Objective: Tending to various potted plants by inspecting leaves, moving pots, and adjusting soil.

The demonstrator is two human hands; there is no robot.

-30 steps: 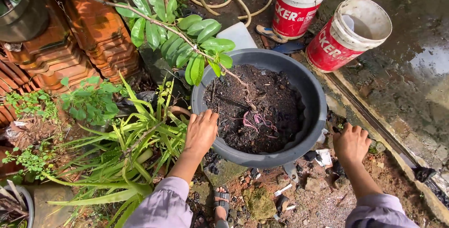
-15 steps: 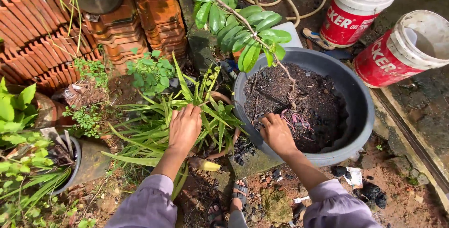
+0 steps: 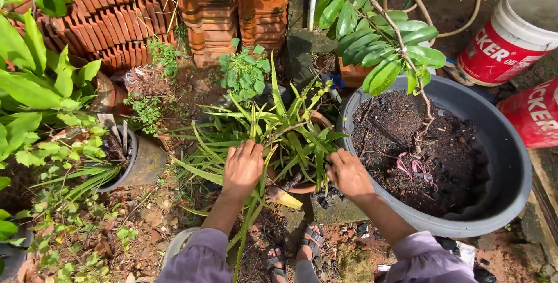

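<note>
The spiky plant (image 3: pixel 279 132) in its terracotta pot (image 3: pixel 302 187) sits between the left hand (image 3: pixel 243 167) and right hand (image 3: pixel 349 172), both loosely spread on it; leaves fan upward and outward.

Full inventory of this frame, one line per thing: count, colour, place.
spiky plant: 1, green, centre, in a brown clay pot
big tub: 1, dark grey, right, holds soil and a leafy sapling
buckets: 2, red and white, top right, the second cut by the edge
roof tiles: stacked, orange, top
hose: 1, tan, top right
small pot: 1, grey, left, tilted
sandals: 2, dark, bottom centre
left hand: on the spiky plant's leaves
right hand: between clay pot and tub rim
</note>
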